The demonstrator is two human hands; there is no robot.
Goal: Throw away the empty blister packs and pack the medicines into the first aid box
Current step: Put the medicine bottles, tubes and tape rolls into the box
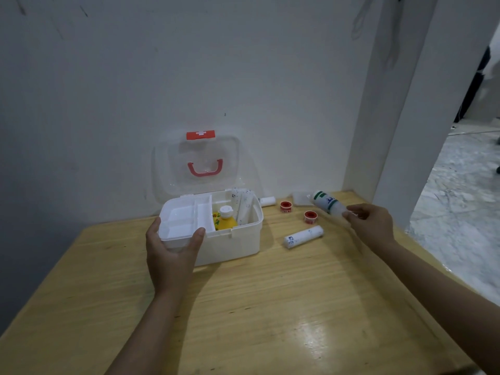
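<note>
White plastic fills the middle of the pale wooden table (270, 307): a first aid box (232, 239) stands against the wall with its clear lid (197, 163) tipped up, red handle showing. The left hand (171, 255) reaches in from below, palm up, thumb and fingers clasping the near corner of the white divided tray (185, 220), which is shifted left over the box. Beside the tray, inside, stands a yellow bottle (225, 219). The right hand (372, 226), arm stretched forward, pinches a white bottle with a green band (326, 203), held tilted above the table. Two red tape rolls (286, 206) and a white wrapped bandage roll (303, 236) lie between.
</note>
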